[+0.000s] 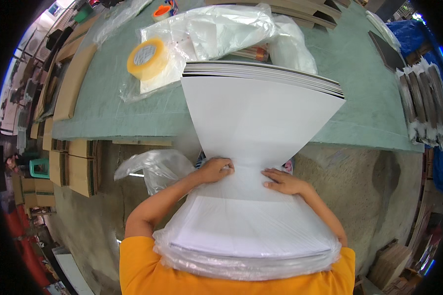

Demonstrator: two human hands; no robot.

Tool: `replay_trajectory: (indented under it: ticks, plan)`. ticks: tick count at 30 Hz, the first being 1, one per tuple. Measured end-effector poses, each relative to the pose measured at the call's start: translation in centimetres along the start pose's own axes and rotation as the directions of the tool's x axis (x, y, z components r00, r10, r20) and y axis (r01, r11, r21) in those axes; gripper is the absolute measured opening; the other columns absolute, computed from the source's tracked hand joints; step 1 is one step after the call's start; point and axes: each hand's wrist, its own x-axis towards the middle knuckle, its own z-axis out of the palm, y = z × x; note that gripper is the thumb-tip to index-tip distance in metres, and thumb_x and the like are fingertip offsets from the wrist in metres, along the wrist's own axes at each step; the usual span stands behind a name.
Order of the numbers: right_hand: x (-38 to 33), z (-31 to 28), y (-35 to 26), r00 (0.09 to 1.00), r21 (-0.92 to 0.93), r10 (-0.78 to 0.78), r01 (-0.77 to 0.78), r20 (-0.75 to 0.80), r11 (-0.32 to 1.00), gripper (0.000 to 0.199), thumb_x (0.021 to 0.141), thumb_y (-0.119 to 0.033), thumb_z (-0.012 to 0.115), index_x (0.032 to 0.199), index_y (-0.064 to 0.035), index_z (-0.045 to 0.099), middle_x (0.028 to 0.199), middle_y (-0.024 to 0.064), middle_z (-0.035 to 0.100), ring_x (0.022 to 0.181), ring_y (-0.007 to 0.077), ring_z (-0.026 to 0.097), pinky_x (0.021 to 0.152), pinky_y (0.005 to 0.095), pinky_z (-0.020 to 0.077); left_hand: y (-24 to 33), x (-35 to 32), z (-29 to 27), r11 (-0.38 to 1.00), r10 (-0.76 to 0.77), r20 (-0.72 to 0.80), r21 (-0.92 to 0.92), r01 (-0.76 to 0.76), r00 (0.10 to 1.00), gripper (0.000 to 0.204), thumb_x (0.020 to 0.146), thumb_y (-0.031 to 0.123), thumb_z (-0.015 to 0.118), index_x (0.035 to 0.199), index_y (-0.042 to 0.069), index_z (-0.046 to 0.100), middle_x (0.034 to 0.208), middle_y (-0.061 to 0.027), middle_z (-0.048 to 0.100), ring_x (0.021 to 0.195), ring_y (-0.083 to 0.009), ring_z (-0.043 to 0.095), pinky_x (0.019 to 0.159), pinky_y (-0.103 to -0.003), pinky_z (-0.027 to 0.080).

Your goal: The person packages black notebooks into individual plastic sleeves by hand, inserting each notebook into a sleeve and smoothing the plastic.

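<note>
A thick stack of white sheets [261,108] reaches from the green table toward my body, its far end spread above the tabletop. A clear plastic bag [251,231] covers the near part of the stack, and its crumpled closed end rests against my orange shirt. At the left edge of the stack, my left hand [215,170] is closed with curled fingers on the bag's rim. My right hand [283,182] lies on the bagged sheets near the right edge, fingers stretched inward. A loose flap of plastic [157,167] hangs left of my left forearm.
On the green table [103,108] lie a roll of clear yellowish tape [146,59] and a heap of plastic bags [221,29]. Wrapped dark bundles [423,101] stand at the table's right end. Cardboard stacks [81,167] sit below the left side.
</note>
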Motion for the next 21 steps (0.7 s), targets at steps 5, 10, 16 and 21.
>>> replay_trajectory:
  ticks: [5, 10, 16, 21]
  plan:
    - [0.3, -6.0, -9.3, 0.959, 0.240, -0.266, 0.282, -0.098, 0.929, 0.047, 0.082, -0.041, 0.050, 0.097, 0.0040, 0.055, 0.094, 0.0139, 0.059, 0.087, 0.0244, 0.055, 0.076, 0.0349, 0.0419, 12.8, 2.9, -4.7, 0.949, 0.314, -0.105, 0.029, -0.312, 0.944, 0.031, 0.082, 0.029, 0.050, 0.098, 0.003, 0.054, 0.091, -0.0103, 0.055, 0.076, -0.0209, 0.054, 0.071, -0.031, 0.041]
    - [-3.0, -10.9, -12.6, 0.871, 0.675, -0.292, 0.492, -0.396, 0.550, 0.024, 0.077, -0.016, 0.062, 0.091, 0.0022, 0.057, 0.081, 0.0031, 0.058, 0.076, 0.0102, 0.052, 0.068, 0.0242, 0.0416, 17.9, -0.3, -9.2, 0.821, 0.384, -0.416, -0.254, -0.511, 0.824, 0.042, 0.070, 0.006, 0.057, 0.110, 0.000, 0.046, 0.095, -0.0043, 0.051, 0.071, -0.0105, 0.052, 0.062, -0.023, 0.042]
    - [-3.1, -9.5, -10.6, 0.897, 0.475, -0.191, 0.380, -0.398, 0.793, 0.030, 0.069, -0.012, 0.067, 0.096, -0.0018, 0.057, 0.084, 0.0036, 0.059, 0.074, 0.0116, 0.053, 0.065, 0.0236, 0.0425, 15.7, -1.2, -10.2, 0.930, 0.017, -0.361, -0.337, -0.147, 0.932, 0.044, 0.063, -0.010, 0.048, 0.106, 0.001, 0.048, 0.087, -0.0024, 0.054, 0.067, -0.0055, 0.051, 0.058, -0.018, 0.040]
    - [-2.9, -9.3, -12.4, 0.654, 0.230, -0.168, 0.478, -0.738, 0.848, 0.038, 0.067, -0.015, 0.069, 0.101, -0.0020, 0.056, 0.091, 0.0059, 0.059, 0.076, 0.0132, 0.055, 0.064, 0.0247, 0.0441, 15.2, -0.6, -8.7, 0.936, 0.040, -0.376, -0.310, -0.166, 0.926, 0.033, 0.069, -0.004, 0.049, 0.101, 0.002, 0.050, 0.071, -0.0012, 0.054, 0.060, -0.0050, 0.049, 0.054, -0.018, 0.038]
